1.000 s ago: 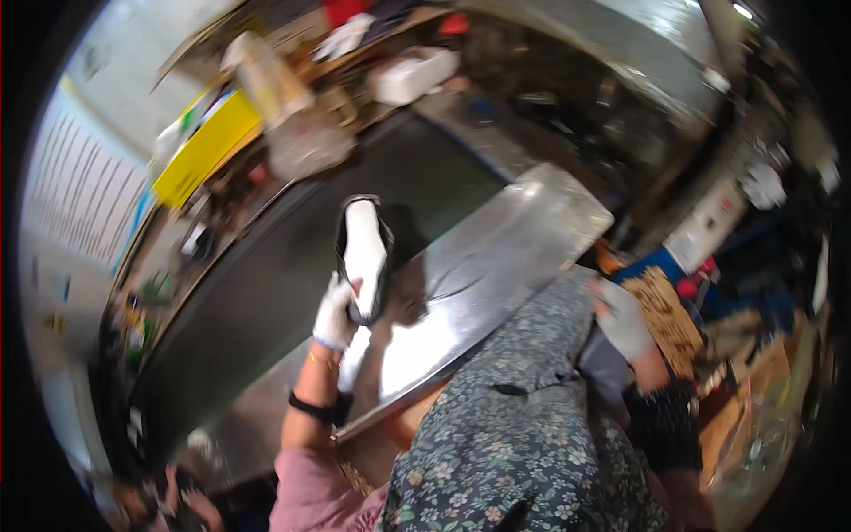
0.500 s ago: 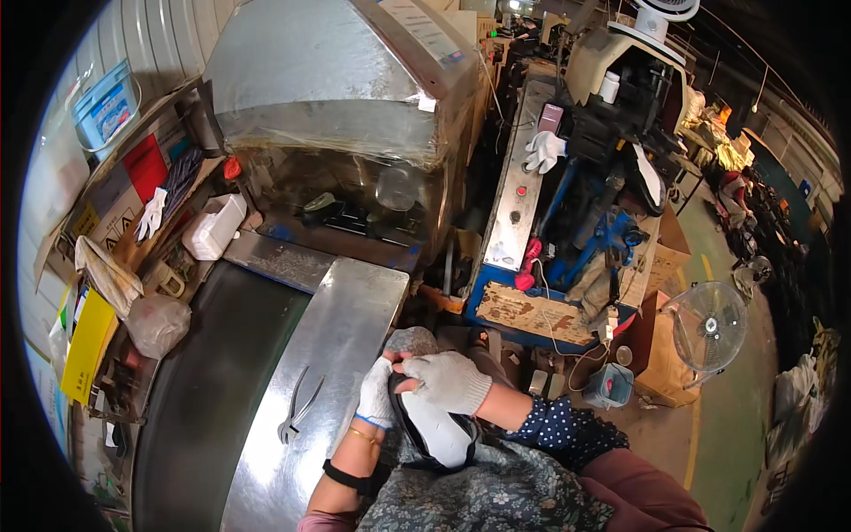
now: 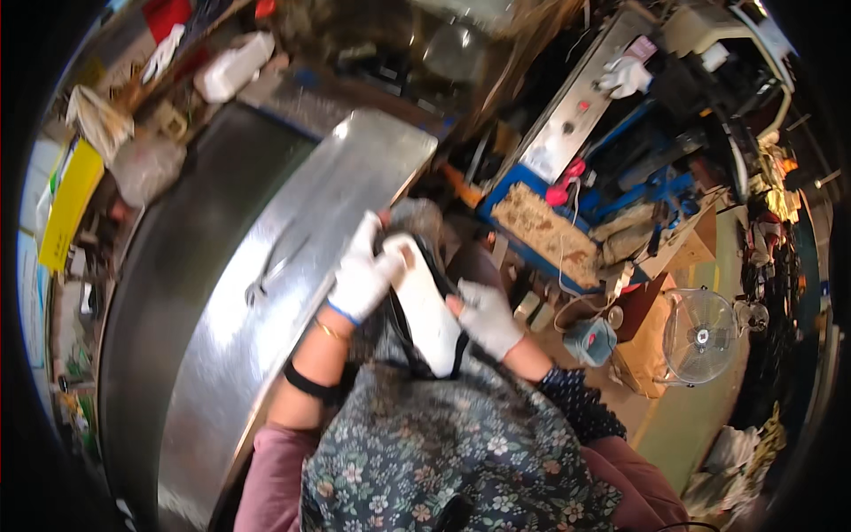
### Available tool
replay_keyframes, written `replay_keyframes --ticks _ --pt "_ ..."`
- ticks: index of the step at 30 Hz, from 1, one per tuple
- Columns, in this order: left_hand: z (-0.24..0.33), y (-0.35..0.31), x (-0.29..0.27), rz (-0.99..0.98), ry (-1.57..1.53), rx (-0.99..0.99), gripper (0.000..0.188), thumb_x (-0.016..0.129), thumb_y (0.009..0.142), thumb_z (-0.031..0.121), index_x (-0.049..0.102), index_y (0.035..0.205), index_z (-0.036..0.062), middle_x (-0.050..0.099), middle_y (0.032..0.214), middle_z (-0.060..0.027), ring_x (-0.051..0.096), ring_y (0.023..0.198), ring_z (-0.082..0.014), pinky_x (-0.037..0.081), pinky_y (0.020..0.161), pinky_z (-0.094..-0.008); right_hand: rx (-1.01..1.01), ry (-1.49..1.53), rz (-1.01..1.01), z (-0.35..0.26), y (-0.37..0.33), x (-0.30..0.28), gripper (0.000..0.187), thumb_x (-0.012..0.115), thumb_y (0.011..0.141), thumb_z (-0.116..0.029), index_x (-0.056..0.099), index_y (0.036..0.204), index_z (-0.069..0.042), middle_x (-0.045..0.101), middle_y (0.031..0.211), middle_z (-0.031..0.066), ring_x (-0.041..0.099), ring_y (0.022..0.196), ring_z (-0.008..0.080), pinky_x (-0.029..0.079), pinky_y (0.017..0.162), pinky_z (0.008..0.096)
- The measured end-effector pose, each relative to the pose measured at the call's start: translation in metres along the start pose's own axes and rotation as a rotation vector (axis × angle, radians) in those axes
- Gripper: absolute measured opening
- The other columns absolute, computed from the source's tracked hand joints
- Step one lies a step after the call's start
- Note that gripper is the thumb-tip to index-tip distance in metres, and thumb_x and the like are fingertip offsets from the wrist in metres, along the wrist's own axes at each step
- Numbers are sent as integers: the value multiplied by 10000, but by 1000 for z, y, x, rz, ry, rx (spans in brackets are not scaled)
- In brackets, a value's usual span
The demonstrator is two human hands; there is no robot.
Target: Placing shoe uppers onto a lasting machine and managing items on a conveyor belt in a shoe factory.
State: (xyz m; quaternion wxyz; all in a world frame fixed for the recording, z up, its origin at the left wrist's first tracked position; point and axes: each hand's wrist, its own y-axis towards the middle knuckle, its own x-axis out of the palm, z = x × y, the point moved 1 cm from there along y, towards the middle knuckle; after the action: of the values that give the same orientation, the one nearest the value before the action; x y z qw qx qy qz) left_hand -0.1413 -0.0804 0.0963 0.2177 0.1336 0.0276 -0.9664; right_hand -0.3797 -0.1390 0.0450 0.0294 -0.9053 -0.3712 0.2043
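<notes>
While the black-edged shoe [image 3: 425, 306] lies over our floral apron [image 3: 434, 452], white face up, our left hand [image 3: 362, 270], gloved, pinches its far end, thumb on the white face. Our gloved right hand [image 3: 490, 319] is half-curled at the right edge; blur prevents us from confirming contact. We judge the step in hand as positioning; the next move calls for a steady grip. Pincers [image 3: 255, 293] lie leftward on the metal worktop [image 3: 217, 355].

Black-edged shoe [image 3: 427, 306], white bottom up, held aslant

Left hand [image 3: 363, 273] and right hand [image 3: 487, 317] near each other, forearms [image 3: 308, 377] angled inward
</notes>
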Motion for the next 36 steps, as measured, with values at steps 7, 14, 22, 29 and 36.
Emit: replay_keyframes --ticks 7,14,22,29,36 --pt "-33 -20 -3 -60 -455 -290 473 614 829 38 524 1287 -33 639 1063 -75 618 910 -151 516 825 -279 238 16 -215 -16 53 29 664 339 1037 -528 654 1129 49 693 1082 265 651 1062 390 478 910 438" --pt "-49 -13 -5 -89 -453 -282 424 597 863 26 523 1277 -24 627 1020 -57 597 892 -143 495 828 -268 -302 -790 108 -49 47 41 339 451 1001 -322 598 824 -73 662 654 150 680 607 336 539 563 442" --pt "-46 8 1 -142 -75 -303 457 593 886 53 466 1317 -36 627 1053 -83 604 925 -146 503 843 -276 -298 -685 62 -57 60 20 352 481 992 -361 569 846 -53 678 757 124 682 703 329 522 623 433" --pt "-53 -3 -12 -133 -5 -216 480 634 864 132 512 1306 -9 687 1092 -130 663 961 -176 517 877 -292 230 -345 -192 -26 -7 15 544 407 1040 -452 562 1298 1 687 1062 238 622 1072 421 462 957 422" --pt "-55 -1 3 -179 -717 -323 613 586 966 257 375 1457 -43 606 1266 -133 573 1154 -197 460 1004 -323 97 75 -233 -29 24 18 763 488 1017 -456 271 1487 105 384 1496 313 365 1425 346 300 1156 345"
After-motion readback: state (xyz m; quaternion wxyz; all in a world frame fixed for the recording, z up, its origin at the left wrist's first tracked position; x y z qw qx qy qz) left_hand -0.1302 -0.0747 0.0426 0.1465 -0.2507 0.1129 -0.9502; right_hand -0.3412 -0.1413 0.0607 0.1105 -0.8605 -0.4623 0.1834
